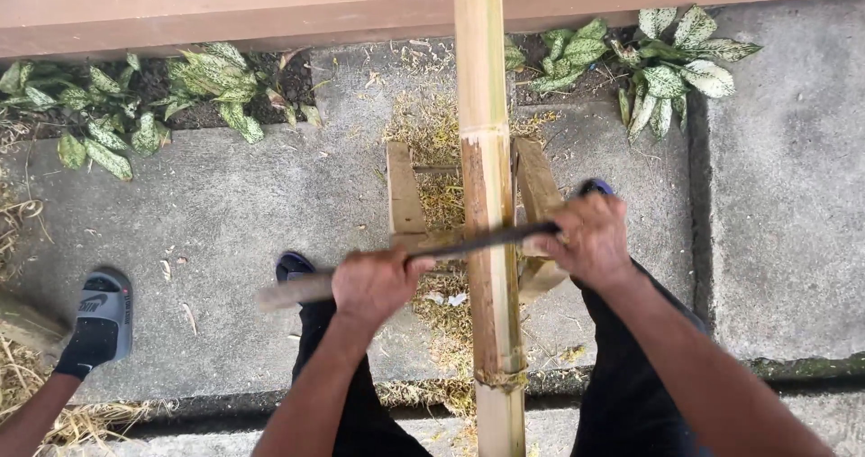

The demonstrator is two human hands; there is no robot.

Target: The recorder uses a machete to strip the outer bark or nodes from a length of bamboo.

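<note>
Grey concrete floor [234,196] carries a small wooden stand [405,200]. Dry shavings [441,141] lie round and under the stand; more straw [54,403] far left of it. A foot in a grey slide sandal [99,317] rests left of stand, w/ dark shoes [293,266] nearer.

Grey concrete paving [234,196] under me. Green-and-white speckled leafy plants [671,69] along brown wooden beam [225,11]. Dry straw-coloured shavings [428,128] scattered. Other person's foot, black sock in grey slide sandal [99,317], far left.
</note>
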